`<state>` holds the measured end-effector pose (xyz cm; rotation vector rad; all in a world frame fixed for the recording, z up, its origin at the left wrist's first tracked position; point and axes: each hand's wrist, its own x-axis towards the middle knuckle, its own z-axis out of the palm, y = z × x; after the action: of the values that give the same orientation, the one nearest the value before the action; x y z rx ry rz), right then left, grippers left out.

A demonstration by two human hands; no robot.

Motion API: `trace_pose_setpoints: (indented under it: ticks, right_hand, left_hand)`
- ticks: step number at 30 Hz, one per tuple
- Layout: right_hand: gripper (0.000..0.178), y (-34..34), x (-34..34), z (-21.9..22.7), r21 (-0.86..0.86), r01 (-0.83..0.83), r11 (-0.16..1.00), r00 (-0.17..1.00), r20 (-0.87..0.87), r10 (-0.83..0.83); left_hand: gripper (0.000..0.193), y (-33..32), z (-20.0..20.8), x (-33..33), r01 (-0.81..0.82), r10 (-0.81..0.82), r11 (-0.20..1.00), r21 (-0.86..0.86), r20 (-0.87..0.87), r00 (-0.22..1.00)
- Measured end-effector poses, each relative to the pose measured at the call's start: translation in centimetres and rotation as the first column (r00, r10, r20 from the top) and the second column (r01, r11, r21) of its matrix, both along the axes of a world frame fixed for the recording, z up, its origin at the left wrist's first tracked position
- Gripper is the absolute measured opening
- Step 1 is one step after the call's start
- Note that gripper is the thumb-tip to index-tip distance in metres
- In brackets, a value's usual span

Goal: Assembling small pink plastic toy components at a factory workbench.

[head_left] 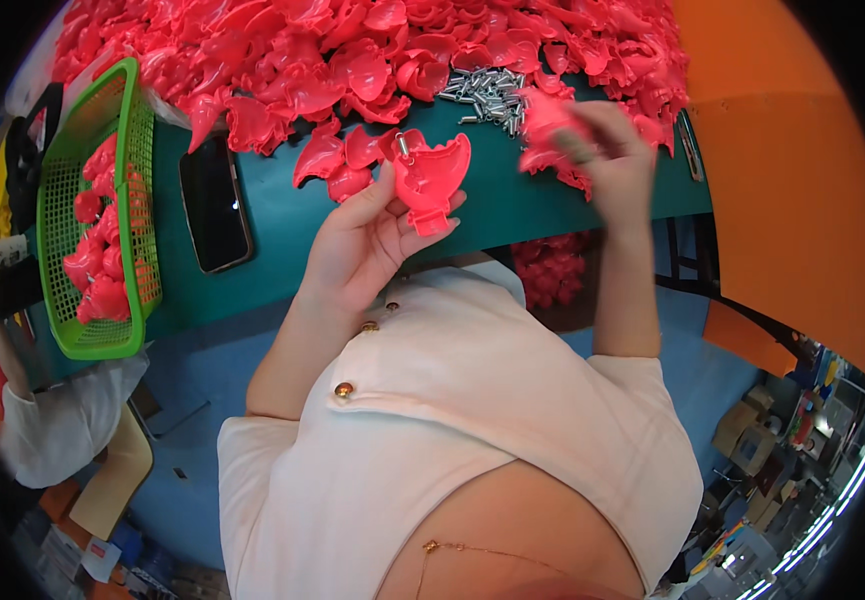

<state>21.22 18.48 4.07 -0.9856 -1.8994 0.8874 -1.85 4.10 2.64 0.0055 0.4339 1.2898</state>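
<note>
My left hand (357, 235) holds a glossy pinkish-red plastic shell half (437, 175), its hollow side up, by its left edge and underside. A small silvery metal cylinder (402, 146) sits in the shell's upper left part. To the right, my right hand (607, 155) is raised over the table with its fingers closed on another red plastic shell piece (544, 118). Both that piece and the fingers are smeared by motion. Just beyond lies a pile of small metal cylinders (490, 95). A few loose red shell pieces (320, 158) rest left of my left hand.
A large heap of red shell pieces (292, 60) covers the far side of the green table (277, 225). At left are a black phone (214, 205) and a green basket (140, 270) holding red parts. Another person's sleeve (67, 425) shows at far left; an orange panel (782, 180) stands right.
</note>
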Motion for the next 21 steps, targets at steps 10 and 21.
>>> trace_pose_setpoints:
  ticks: [10, 21]
  right_hand:
    - [0.039, -5.9, -6.8, -1.0, 0.23, 0.028, 0.973, 0.92, 0.374, -0.115]
    - [0.015, -5.6, -5.7, -2.5, 0.23, -0.128, 0.965, 0.967, 0.246, 0.069]
  left_hand:
    - [0.044, -0.1, -0.7, -0.5, -0.114, 0.116, 0.993, -0.025, 0.085, 0.99]
    - [0.038, -1.1, -0.2, -0.1, -0.185, 0.186, 0.983, 0.01, -0.089, 0.979]
